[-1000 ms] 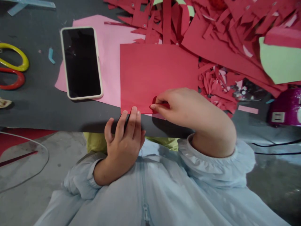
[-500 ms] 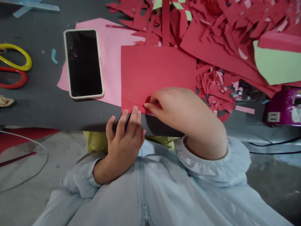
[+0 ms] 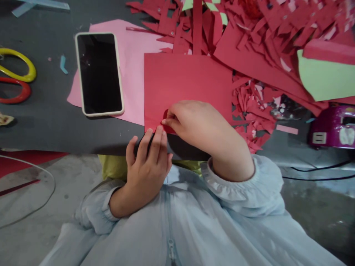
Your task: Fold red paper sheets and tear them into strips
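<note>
A red sheet of paper (image 3: 188, 79) lies flat near the table's front edge, with a faint fold line along its lower left edge. My left hand (image 3: 148, 159) rests at that edge, fingers stretched out, fingertips on the paper. Just to the right, my right hand (image 3: 198, 122) is closed in a pinch, its fingertips down on the paper close to my left fingertips. Whether anything is between those fingertips is hidden. Partly under the red sheet is a pink sheet (image 3: 133, 74), and a phone (image 3: 99, 74) with a dark screen lies on it.
Red paper cut-outs and scraps (image 3: 255, 107) are heaped at the back and right. A pale green sheet (image 3: 327, 77) lies among them. At the far right sits a purple device (image 3: 332, 127), with black cords below. Scissors with yellow and red handles (image 3: 20, 75) lie at the left.
My right hand has slid left along the paper's lower edge, closer to my left hand. The left hand stays in place. More red scraps show where the right forearm was.
</note>
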Demonstrator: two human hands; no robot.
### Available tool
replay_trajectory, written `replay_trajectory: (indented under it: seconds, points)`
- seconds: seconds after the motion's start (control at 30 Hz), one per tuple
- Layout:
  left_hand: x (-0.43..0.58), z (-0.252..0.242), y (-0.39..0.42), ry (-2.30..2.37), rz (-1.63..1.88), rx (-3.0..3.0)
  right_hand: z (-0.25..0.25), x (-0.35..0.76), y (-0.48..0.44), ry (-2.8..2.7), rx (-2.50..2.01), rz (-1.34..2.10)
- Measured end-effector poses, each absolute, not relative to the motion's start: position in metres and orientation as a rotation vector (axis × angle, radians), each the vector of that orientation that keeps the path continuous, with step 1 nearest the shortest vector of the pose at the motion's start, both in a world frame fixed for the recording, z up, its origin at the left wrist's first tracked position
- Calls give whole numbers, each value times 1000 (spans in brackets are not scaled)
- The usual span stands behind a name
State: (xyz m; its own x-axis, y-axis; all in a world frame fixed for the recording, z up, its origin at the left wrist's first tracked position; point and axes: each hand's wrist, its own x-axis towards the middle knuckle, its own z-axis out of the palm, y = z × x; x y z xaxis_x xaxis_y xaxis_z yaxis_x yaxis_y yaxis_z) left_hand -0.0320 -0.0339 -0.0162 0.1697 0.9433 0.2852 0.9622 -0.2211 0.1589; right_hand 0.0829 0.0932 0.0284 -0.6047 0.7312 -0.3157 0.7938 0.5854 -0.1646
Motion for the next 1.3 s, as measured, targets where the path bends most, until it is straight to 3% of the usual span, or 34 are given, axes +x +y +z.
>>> replay_trajectory:
  seconds: [0.9, 1.3]
  points:
    - [-29, -20, -32, -1922, -540, -2258, 37, 76, 93, 2507, 1357, -353]
    - [-29, -21, -30, -1910, -516, -2260, 49, 141, 94, 2359, 1521, -359]
